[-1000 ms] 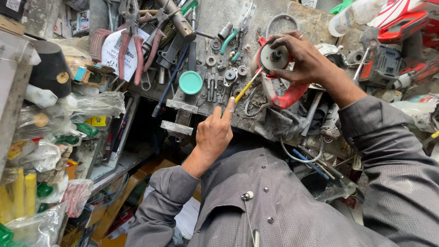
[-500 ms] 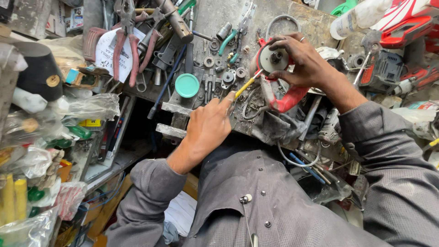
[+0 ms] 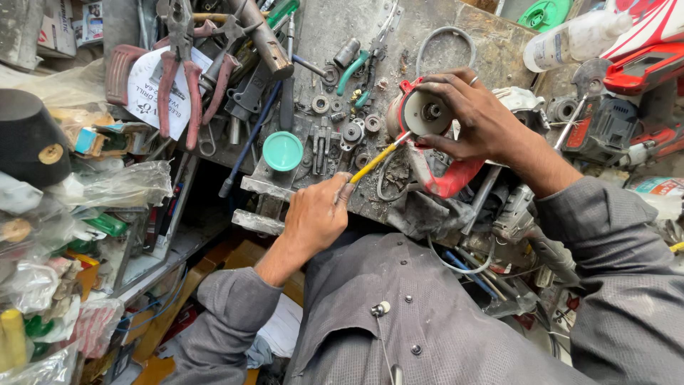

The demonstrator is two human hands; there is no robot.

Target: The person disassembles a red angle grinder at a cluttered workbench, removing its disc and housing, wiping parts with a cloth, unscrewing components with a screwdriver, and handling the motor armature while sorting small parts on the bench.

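My right hand [image 3: 476, 117] grips a red power tool body [image 3: 438, 153] with a round white and grey end cap [image 3: 426, 114], held on the dirty workbench [image 3: 399, 43]. My left hand [image 3: 315, 215] holds a thin yellow-handled tool [image 3: 376, 160] whose tip touches the lower left edge of the end cap. A grey wire loops below the tool. Both arms wear grey sleeves.
Red-handled pliers [image 3: 178, 78], a teal round lid [image 3: 283, 150], loose washers and small metal parts [image 3: 342, 121] lie on the bench to the left. Plastic bags [image 3: 107, 189] fill shelves at far left. Other power tools [image 3: 613, 121] and a white bottle [image 3: 570, 39] sit at right.
My left hand rose to the bench edge and closed on the yellow-handled tool, its tip now against the end cap. The right hand keeps holding the red tool.
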